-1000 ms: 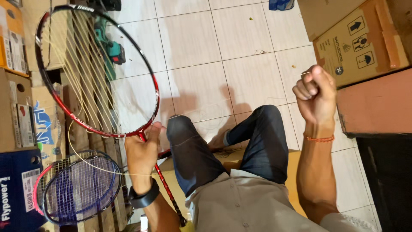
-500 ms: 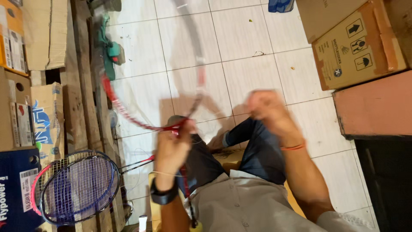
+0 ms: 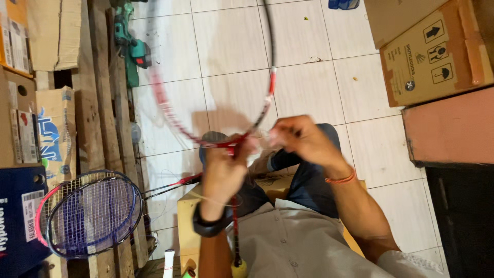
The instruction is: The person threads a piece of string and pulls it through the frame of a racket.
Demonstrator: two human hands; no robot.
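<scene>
I sit on a low box with a red and black badminton racket (image 3: 267,98) raised in front of my knees, its head blurred by motion. My left hand (image 3: 224,167), with a black watch on the wrist, grips the racket at the throat where the frame meets the shaft. My right hand (image 3: 301,139), with an orange band on the wrist, is closed beside the frame's lower edge, pinching what looks like a thin pale string; blur hides the detail.
Two strung rackets (image 3: 90,213) lie on wooden pallets (image 3: 100,103) at the left, beside cardboard boxes (image 3: 54,128) and a green power tool (image 3: 131,49). More cardboard boxes (image 3: 432,56) and a reddish slab (image 3: 453,128) stand at the right. The floor is white tile (image 3: 231,56).
The racket swung from the left to the middle, in front of my knees. My right hand came down from a raised fist at the right to the frame beside my left hand.
</scene>
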